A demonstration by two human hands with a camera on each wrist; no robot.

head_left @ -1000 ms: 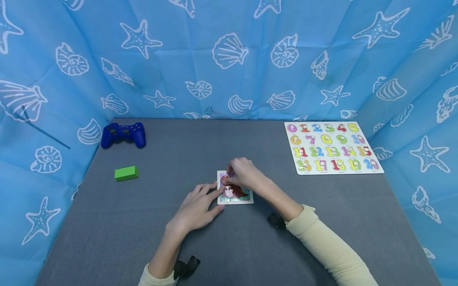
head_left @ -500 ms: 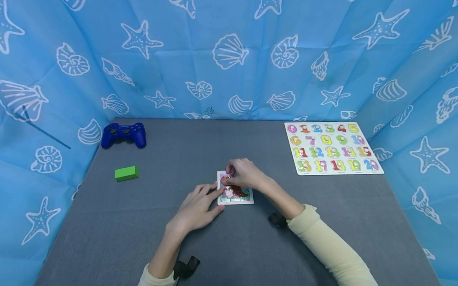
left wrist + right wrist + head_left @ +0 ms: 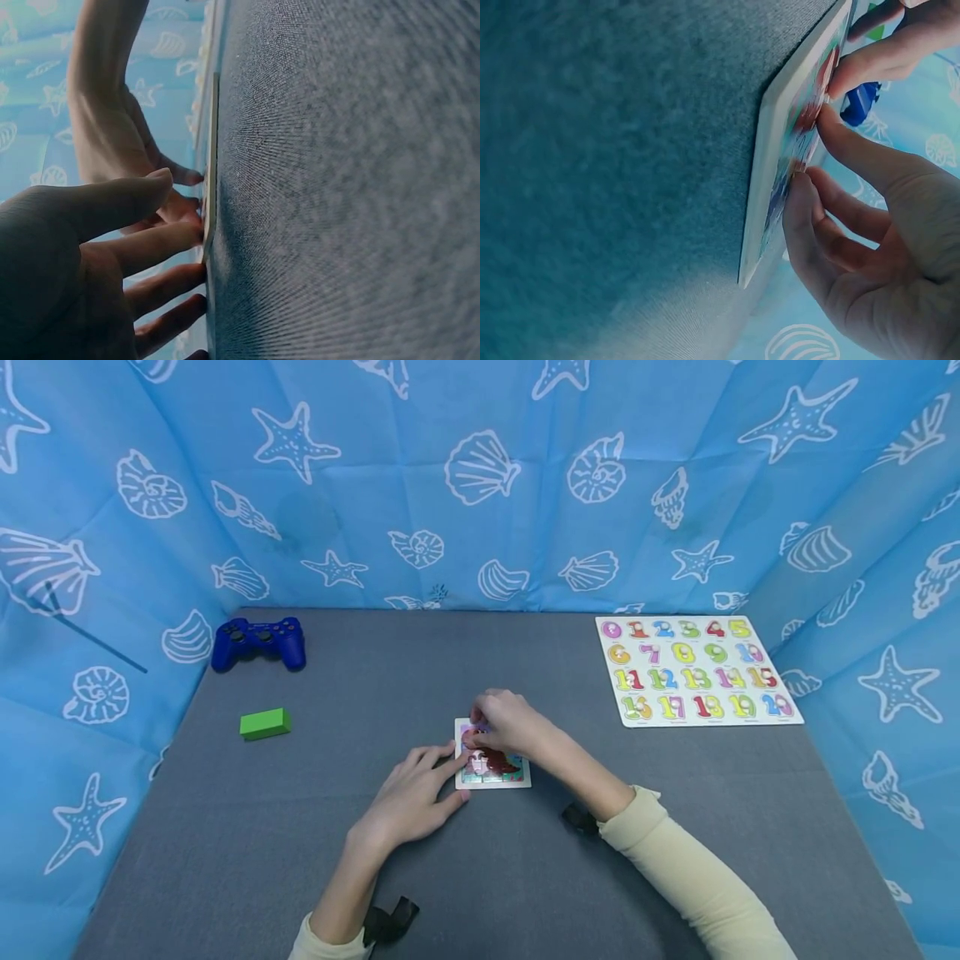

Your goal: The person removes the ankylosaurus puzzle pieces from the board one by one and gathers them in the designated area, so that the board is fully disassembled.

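A small square picture puzzle (image 3: 504, 768) with a pale frame and a red-haired figure lies flat on the grey table. My left hand (image 3: 411, 797) rests at its left side with the fingers spread. The index fingertip reaches onto the picture, and the thumb is by the lower left corner. Over the upper part of the puzzle, my right hand (image 3: 513, 725) bends its fingers down. In the right wrist view, its thumb and fingertips pinch at a puzzle piece (image 3: 801, 166) on the picture's surface. Most of that piece is hidden by the fingers.
A blue game controller (image 3: 259, 644) lies at the back left, with a green block (image 3: 266, 724) in front of it. At the back right is a white number puzzle board (image 3: 697, 672). A blue shell-patterned curtain (image 3: 450, 527) borders the table (image 3: 360, 693).
The right hand has shifted very slightly left over the puzzle. The left hand and the other things stay where they were.
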